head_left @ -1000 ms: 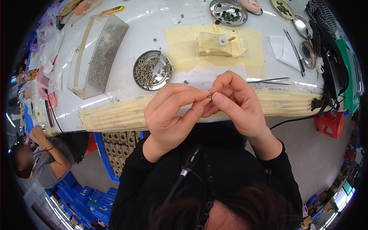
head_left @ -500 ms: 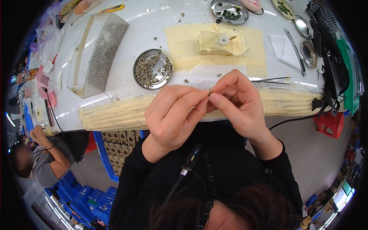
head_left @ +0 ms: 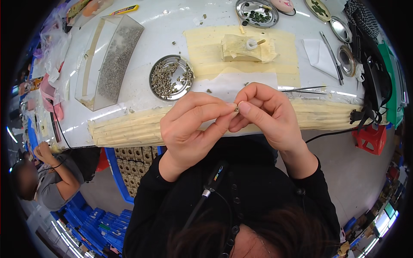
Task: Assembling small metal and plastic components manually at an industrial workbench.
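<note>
We held a tiny part (head_left: 236, 108) pinched between the fingertips of both hands, raised just above the near edge of the table (head_left: 142, 41) and close to the body, where we judged it easiest to see. The left hand (head_left: 193, 129) had its fingers curled shut, thumb and forefinger pressing the part from the left; the right hand (head_left: 264, 114) met it from the other side, fingers likewise closed upon it. The part was too small to tell its shape.

A round metal dish (head_left: 171, 78) of small grey pieces lay on the table just beyond the left hand, within easy reach; we took it for the near supply. A clear rectangular tray (head_left: 112, 60) holding more grey bits stood farther left. Straight ahead, a taped yellow pad (head_left: 241, 53) carried a wrapped block (head_left: 241, 48) with a small white ring (head_left: 251, 44) on top. A second dish (head_left: 258, 13) of dark pieces sat at the far edge. Thin tweezers (head_left: 301, 89) rested beside the right hand, and a white paper (head_left: 318, 53) with a slim tool (head_left: 331, 50) lay to the right. Tape layers padded the table's near rim (head_left: 124, 129), presumably to cushion our wrists. Another person (head_left: 47, 176) sat well below at left.
</note>
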Tool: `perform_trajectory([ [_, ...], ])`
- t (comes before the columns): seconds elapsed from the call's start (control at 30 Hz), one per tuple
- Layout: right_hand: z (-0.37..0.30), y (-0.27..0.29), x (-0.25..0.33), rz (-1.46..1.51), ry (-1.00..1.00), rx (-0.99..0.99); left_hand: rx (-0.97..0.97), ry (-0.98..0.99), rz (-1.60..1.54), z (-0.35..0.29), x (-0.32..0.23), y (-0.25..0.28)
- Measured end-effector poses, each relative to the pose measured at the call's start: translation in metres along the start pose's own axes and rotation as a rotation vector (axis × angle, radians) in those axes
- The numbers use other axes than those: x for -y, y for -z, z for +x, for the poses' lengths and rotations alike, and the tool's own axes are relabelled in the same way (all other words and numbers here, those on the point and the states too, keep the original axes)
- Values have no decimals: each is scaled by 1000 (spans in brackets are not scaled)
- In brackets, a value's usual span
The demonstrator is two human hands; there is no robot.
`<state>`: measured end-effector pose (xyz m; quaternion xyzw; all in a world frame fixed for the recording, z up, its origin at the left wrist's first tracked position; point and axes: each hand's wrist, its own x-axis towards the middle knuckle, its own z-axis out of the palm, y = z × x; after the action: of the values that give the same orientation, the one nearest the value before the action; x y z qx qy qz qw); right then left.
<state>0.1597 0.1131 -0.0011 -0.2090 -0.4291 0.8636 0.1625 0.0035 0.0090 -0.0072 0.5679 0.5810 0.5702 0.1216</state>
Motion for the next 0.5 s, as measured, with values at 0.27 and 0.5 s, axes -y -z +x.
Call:
perform_trajectory([
  [0.27,0,0,-4,23,49,14,-55,-109,155,0,-2,-4],
  [0.5,-3,-12,-16,-326,340,-178,-52,-166,329,3,-8,-4],
])
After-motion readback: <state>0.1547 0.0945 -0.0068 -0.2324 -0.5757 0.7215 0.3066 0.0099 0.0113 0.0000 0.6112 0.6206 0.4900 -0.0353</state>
